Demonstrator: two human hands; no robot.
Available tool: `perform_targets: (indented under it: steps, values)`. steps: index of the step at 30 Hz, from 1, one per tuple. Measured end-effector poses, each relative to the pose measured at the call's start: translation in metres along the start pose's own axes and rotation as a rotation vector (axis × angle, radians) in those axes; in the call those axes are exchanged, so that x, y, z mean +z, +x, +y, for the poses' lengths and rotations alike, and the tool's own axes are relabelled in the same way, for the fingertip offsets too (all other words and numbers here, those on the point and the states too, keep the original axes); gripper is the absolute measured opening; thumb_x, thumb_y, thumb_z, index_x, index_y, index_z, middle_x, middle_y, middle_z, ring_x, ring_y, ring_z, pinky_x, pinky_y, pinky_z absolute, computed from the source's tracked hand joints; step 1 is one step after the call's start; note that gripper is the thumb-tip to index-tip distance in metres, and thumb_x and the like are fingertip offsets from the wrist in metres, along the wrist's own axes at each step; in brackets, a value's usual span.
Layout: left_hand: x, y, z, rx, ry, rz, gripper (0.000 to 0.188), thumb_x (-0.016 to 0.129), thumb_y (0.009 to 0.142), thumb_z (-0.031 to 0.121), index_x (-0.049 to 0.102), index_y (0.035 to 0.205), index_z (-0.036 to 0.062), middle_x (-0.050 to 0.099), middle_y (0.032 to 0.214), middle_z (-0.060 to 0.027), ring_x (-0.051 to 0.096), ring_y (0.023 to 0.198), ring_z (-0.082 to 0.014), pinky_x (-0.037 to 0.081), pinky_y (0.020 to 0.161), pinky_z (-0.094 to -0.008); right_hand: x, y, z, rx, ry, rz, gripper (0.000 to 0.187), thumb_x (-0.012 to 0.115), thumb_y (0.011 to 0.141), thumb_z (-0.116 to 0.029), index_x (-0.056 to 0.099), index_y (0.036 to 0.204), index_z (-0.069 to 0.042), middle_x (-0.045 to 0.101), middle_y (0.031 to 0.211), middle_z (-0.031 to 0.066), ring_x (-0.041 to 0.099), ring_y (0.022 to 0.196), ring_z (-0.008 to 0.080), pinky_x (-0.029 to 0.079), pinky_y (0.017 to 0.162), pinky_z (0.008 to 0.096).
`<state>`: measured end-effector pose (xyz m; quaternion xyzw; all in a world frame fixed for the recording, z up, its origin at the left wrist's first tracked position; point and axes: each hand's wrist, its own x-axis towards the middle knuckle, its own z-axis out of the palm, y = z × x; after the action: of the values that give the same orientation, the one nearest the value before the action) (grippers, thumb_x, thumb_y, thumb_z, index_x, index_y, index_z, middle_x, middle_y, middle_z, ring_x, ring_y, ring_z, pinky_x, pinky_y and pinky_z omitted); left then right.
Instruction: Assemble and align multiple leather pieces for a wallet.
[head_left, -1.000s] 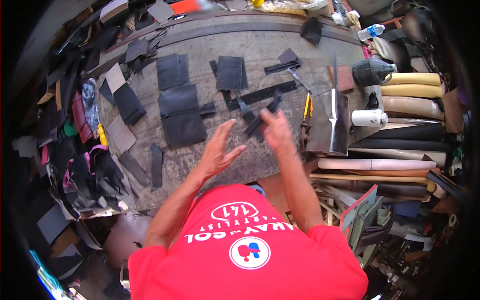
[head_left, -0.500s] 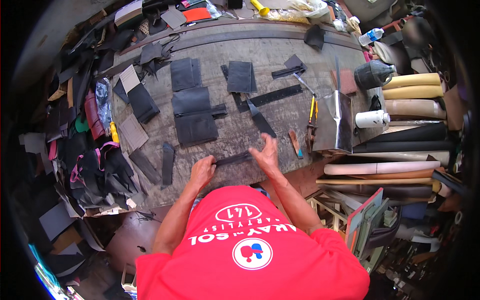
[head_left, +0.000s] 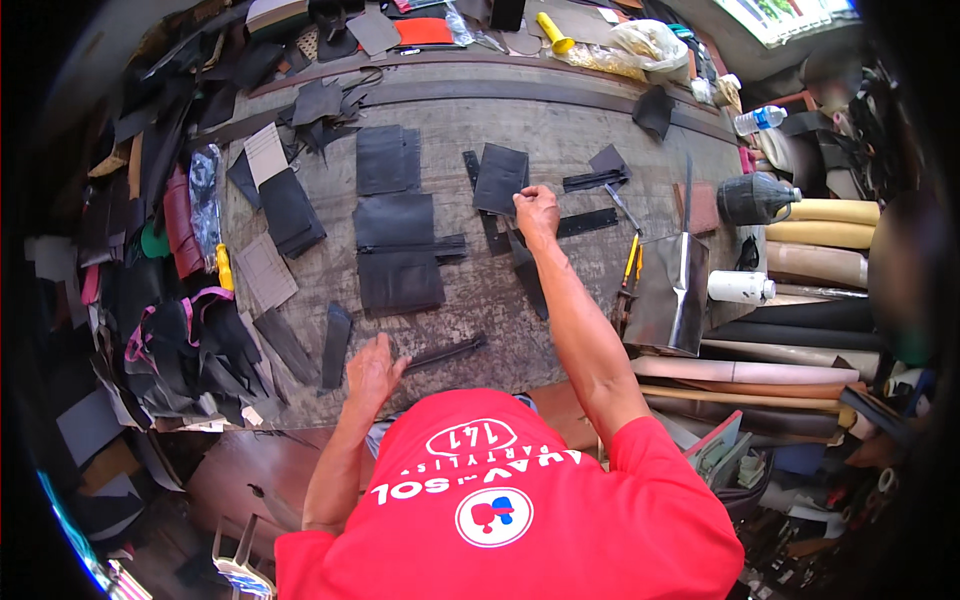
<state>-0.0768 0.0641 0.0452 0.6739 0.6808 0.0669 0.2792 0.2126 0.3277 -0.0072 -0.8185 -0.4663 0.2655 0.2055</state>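
Note:
My right hand (head_left: 537,210) reaches out across the worktable and pinches the lower right corner of a black rectangular leather-like piece (head_left: 502,175), which sits slightly tilted. Under and beside that piece lie a dark ruler-like bar (head_left: 588,222) and a black pointed strip (head_left: 530,275). My left hand (head_left: 374,370) rests near the table's front edge, fingers apart and holding nothing. Just right of its fingertips lies a narrow black strip (head_left: 447,352). Left of centre are more black rectangular pieces (head_left: 388,160), some overlapping (head_left: 400,280).
Black and pink scraps (head_left: 190,330) heap up on the left. To the right stand a bent metal sheet (head_left: 665,300), a white bottle (head_left: 740,287), a dark jug (head_left: 757,199) and rolls of material (head_left: 825,235). A yellow-handled tool (head_left: 633,262) lies beside the metal sheet.
My right hand has left the narrow strip and moved forward to the black rectangular piece, tilting it slightly. My left hand has let go of the strip. The view has shifted a little.

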Motion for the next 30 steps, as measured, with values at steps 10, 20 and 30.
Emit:
perform_targets:
  steps: [10,20,30]
  values:
    - [-0.041,0.025,0.063,0.318,-0.290,0.074,0.030,0.072,0.085,0.019,0.058,0.106,0.0032,0.061,0.098,-0.0152,0.063,0.090,-0.0342,0.052,0.075,-0.0418,-0.007,0.006,0.000,-0.280,0.201,0.067,0.047,0.079,0.076,-0.021,0.060,0.114,0.000,0.069,0.089,0.0150,0.067,0.082,0.0276,0.052,0.076,0.0391]
    - [-0.019,0.006,0.094,-0.045,-0.930,0.039,0.038,0.053,0.100,0.022,0.049,0.130,-0.0009,0.068,0.106,-0.0207,0.068,0.097,-0.0294,0.052,0.084,-0.0405,-0.076,-0.271,0.020,-0.855,0.221,-0.450,0.033,0.072,0.082,-0.010,0.064,0.112,0.001,0.061,0.100,0.0173,0.063,0.086,0.0327,0.052,0.076,0.0396]
    - [0.042,-0.037,0.065,0.164,-0.529,-0.387,0.022,0.050,0.092,0.013,0.058,0.107,-0.0003,0.063,0.091,-0.0290,0.062,0.091,-0.0466,0.048,0.077,-0.0496,-0.078,-0.291,0.107,-0.169,0.381,-0.564,0.030,0.069,0.090,-0.020,0.067,0.109,0.003,0.068,0.094,0.0141,0.067,0.082,0.0205,0.053,0.072,0.0329]
